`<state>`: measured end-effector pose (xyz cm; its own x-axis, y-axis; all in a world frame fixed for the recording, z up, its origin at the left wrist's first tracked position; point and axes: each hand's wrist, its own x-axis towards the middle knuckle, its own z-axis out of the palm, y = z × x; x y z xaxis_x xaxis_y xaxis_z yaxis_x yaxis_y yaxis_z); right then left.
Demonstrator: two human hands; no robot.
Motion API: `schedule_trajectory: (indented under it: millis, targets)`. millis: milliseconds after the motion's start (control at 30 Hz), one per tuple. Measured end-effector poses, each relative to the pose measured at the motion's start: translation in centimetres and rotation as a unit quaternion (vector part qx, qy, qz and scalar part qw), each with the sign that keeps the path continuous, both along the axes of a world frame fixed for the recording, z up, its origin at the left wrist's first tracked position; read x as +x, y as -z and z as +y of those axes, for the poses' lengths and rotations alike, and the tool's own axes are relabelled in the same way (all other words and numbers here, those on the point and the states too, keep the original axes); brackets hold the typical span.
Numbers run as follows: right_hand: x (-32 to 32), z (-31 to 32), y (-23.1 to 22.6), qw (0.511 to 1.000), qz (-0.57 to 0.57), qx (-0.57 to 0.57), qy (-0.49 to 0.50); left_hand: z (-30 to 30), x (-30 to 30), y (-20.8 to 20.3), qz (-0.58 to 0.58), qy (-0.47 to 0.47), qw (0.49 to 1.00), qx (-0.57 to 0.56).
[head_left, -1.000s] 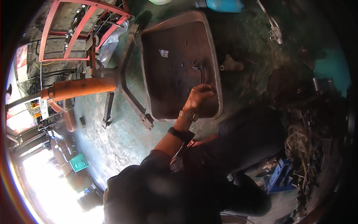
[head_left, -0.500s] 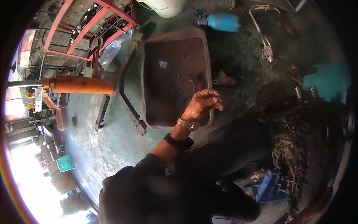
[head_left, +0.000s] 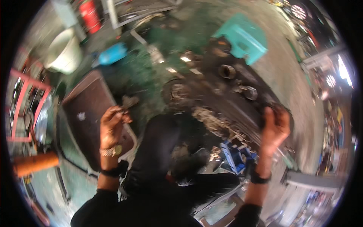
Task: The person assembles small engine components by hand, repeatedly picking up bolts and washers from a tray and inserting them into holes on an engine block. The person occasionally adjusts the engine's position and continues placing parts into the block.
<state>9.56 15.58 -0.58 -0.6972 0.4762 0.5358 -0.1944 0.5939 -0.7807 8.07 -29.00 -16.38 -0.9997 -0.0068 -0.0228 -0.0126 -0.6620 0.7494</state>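
My left hand point(head_left: 113, 126), with a metal-banded watch on its wrist, hangs over the right side of a dark shallow tray point(head_left: 85, 90). Its fingers are curled together at the tips; anything pinched there is too small to make out. Over the far right end of a long, dark, greasy engine block point(head_left: 234, 104) is my right hand point(head_left: 276, 126). Blur smears its fingers, and whether they grip the block cannot be told. Round metal openings point(head_left: 227, 71) show on top of the block. A dirty metal part point(head_left: 130, 101) lies on the floor beside the tray.
A teal plastic stool point(head_left: 242, 38) stands behind the block, and a blue plastic crate point(head_left: 232, 157) sits in front of it. A pale bucket point(head_left: 65, 51), a blue bottle point(head_left: 112, 54) and a red extinguisher point(head_left: 89, 16) are at the far left. An orange cylinder stand point(head_left: 36, 164) lies left.
The view has swung to the right, bringing the engine block toward the middle and the tray to the left. My right hand has come into sight; my left stays curled.
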Motion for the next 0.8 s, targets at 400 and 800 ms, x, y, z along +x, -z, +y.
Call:
schedule_trajectory:
  millis: [400, 800]
  targets:
    - [0.8, -1.7, -2.0, 0.998, 0.046, 0.033, -0.026, 7.6, -0.8, -7.9, 0.036, 0.084, 0.995, -0.033]
    - [1.4, -0.8, -1.5, 0.996, 0.082, 0.000, -0.047, 16.7, 0.7, -13.4, 0.018, 0.206, 0.978, -0.040]
